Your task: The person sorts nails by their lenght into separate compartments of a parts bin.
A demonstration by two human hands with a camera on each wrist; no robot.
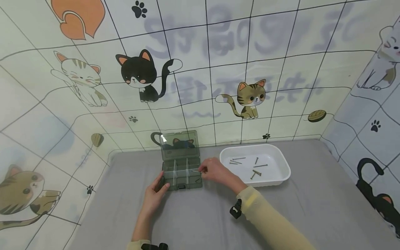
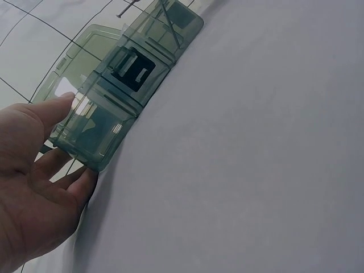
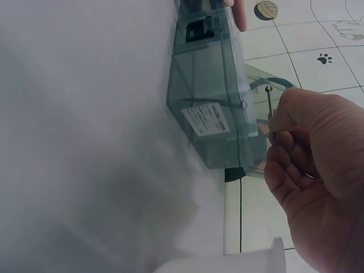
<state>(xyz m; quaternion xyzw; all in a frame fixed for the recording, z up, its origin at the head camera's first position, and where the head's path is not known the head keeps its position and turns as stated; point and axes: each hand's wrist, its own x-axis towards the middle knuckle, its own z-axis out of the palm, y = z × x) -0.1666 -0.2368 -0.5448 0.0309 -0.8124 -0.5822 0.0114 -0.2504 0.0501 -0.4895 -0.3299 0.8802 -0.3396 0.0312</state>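
Observation:
A see-through green compartment box (image 1: 182, 186) stands on the table with its lid (image 1: 179, 146) raised at the back. My left hand (image 1: 153, 196) holds the box's left end, its thumb (image 2: 60, 108) at the front rim and the other fingers around the side. Over the right-hand compartments, my right hand (image 1: 217, 172) pinches a thin metal screw (image 3: 269, 101) between thumb and fingertips; its round head sticks out. Another screw (image 3: 213, 103) leans inside the front right compartment, near a white label (image 3: 206, 119) on the box.
To the right of the box, a white tray (image 1: 282, 178) holds several loose screws (image 1: 257, 172), some brassy and some grey. Grey cloth (image 1: 200, 218) covers the table. A cat-print sheet (image 1: 193, 76) hangs behind and along both sides.

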